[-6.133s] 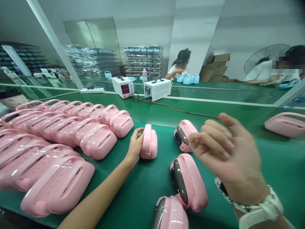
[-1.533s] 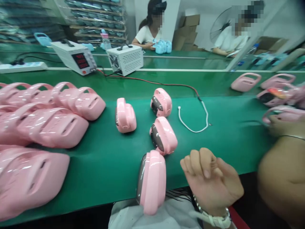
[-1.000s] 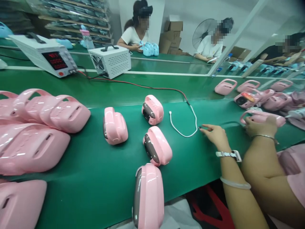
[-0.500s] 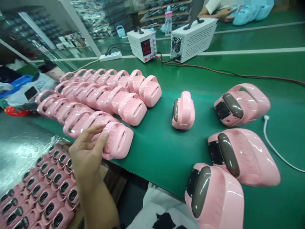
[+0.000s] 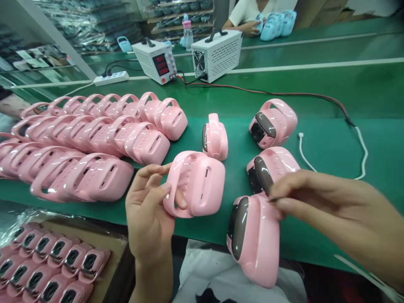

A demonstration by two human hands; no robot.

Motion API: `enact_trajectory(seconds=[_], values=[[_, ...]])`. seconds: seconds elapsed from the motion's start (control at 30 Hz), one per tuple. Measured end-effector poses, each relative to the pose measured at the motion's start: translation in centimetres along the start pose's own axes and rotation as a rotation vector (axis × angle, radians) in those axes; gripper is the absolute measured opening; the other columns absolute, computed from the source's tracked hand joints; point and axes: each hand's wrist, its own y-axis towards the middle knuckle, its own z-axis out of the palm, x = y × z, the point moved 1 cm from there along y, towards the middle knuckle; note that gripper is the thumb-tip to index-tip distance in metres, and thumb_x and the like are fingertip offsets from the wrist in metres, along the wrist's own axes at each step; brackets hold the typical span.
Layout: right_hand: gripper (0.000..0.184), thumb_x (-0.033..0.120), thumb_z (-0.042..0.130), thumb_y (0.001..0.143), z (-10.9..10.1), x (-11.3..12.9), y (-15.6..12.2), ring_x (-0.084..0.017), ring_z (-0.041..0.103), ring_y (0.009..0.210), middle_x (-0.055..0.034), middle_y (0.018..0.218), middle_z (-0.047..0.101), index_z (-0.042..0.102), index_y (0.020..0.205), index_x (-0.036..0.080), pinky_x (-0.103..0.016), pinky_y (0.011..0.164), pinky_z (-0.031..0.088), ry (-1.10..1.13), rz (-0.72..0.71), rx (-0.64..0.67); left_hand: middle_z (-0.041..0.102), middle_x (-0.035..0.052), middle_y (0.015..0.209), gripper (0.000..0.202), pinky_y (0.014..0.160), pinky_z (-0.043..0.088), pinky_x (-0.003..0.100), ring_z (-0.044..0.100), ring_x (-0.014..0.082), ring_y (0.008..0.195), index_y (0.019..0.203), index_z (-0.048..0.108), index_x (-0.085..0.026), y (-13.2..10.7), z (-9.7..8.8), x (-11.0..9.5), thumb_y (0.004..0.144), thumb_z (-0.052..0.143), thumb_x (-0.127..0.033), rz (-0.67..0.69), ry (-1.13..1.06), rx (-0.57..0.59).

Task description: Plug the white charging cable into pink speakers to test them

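My left hand (image 5: 148, 210) grips a pink plastic shell with a handle (image 5: 197, 183) and holds it up over the near edge of the green belt (image 5: 331, 143). My right hand (image 5: 331, 206) reaches in from the right, its fingers pinched together on a small dark thing I cannot name, just above the nearest pink device with a dark screen (image 5: 254, 237). Two more screened pink devices (image 5: 273, 122) (image 5: 271, 168) lie beyond it, and another stands on edge (image 5: 216, 136). A white cable (image 5: 360, 147) lies to the right.
Several rows of pink shells (image 5: 94, 134) cover the belt's left half. A tray of small screened parts (image 5: 47, 269) sits below at lower left. Two white power units (image 5: 156, 61) (image 5: 217, 52) and a power strip (image 5: 110, 78) stand behind. A person (image 5: 252, 12) works with blue shells at the far bench.
My left hand has lifted one pink shell off the front row and brought it toward the middle. My right hand has come into view from the right, fingers pinched.
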Motion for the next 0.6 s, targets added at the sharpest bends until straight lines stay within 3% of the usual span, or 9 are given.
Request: enact_trajectory(seconds=[0.13, 0.33, 0.6], values=[[0.01, 0.026, 0.062, 0.084, 2.9, 2.9, 2.6, -0.01, 0.058, 0.062, 0.0026, 0.07, 0.064, 0.065, 0.076, 0.022, -0.015, 0.052, 0.046, 0.033, -0.084, 0.062, 0.067, 0.0031, 0.098, 0.021, 0.037, 0.045, 0.019, 0.055, 0.0078, 0.041, 0.09, 0.062, -0.02, -1.9, 2.6, 0.1, 0.076, 0.057, -0.005, 0.192, -0.063, 0.008], [0.016, 0.02, 0.061, 0.083, 4.0, 4.3, 3.4, -0.006, 0.054, 0.057, 0.0023, 0.065, 0.06, 0.061, 0.067, 0.016, -0.012, 0.049, 0.043, 0.235, -0.052, 0.108, 0.067, -0.0016, 0.095, 0.023, 0.032, 0.045, 0.021, 0.053, 0.0082, 0.036, 0.086, 0.06, -0.021, -3.0, 4.0, 0.0, 0.072, 0.061, -0.003, 0.403, -0.097, -0.037], [0.013, 0.015, 0.063, 0.078, 4.2, 4.1, 3.6, -0.006, 0.047, 0.053, 0.0034, 0.061, 0.056, 0.059, 0.066, 0.015, -0.014, 0.046, 0.037, 0.274, -0.018, 0.144, 0.067, -0.0019, 0.092, 0.022, 0.029, 0.043, 0.023, 0.055, 0.0115, 0.035, 0.079, 0.059, -0.018, -3.3, 4.5, 0.0, 0.07, 0.061, 0.002, 0.44, -0.068, 0.002]])
